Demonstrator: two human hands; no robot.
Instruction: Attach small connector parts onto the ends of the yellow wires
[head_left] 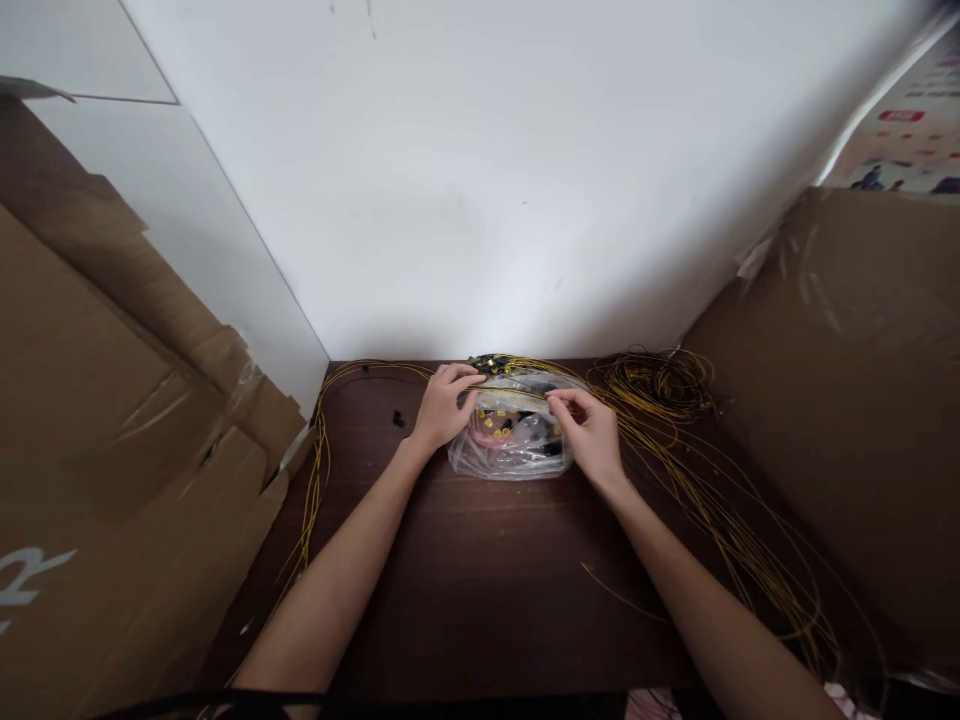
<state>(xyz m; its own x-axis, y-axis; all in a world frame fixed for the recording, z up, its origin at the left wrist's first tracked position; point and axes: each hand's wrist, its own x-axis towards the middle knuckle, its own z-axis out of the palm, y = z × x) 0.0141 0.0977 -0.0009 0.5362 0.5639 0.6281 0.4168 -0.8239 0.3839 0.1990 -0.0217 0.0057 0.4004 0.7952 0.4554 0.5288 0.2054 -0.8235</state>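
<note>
Dark table point(480, 580) is bearing a clear bag point(517, 466) far-centre; left hand point(444, 404) and right hand point(591, 432) are narrowly pinching yellow wire point(516, 391) above.

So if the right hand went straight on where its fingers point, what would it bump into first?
Probably the clear plastic bag, just ahead of the right hand, though it might pass over; height is hard to judge.
</note>
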